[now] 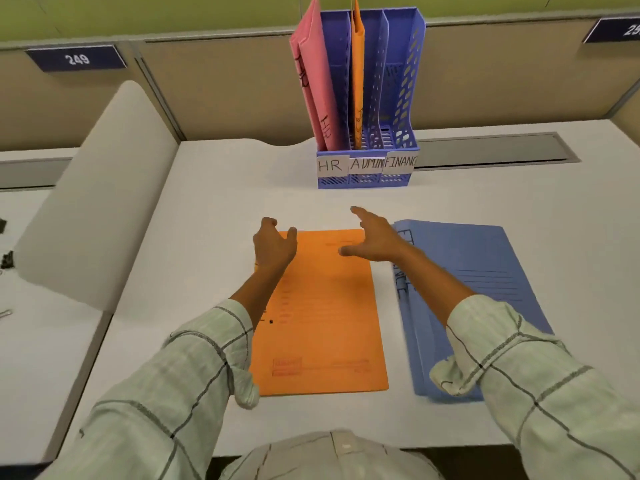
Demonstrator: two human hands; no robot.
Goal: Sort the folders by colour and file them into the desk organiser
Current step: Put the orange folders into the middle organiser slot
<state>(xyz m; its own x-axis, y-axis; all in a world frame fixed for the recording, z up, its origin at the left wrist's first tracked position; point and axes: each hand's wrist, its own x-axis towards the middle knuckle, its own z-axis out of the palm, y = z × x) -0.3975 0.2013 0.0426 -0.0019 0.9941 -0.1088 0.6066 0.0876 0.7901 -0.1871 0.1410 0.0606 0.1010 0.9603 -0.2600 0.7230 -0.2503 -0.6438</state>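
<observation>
An orange folder (322,317) lies flat on the white desk (214,209) in front of me. My left hand (273,245) hovers over its top left corner, fingers spread and holding nothing. My right hand (372,239) is above its top right corner, also open. To the right lies a stack of blue folders (485,271). At the back stands the blue desk organiser (367,174), labelled HR, ADMIN and FINANCE. Pink folders (315,81) stand in its left slot, an orange folder (357,81) in the middle slot. The right slot looks empty.
A grey curved divider (93,202) stands at the left of the desk. Beige partition walls run along the back, with a number plate 249 (78,58). A grey cable tray cover (495,148) sits right of the organiser. Binder clips (7,259) lie far left.
</observation>
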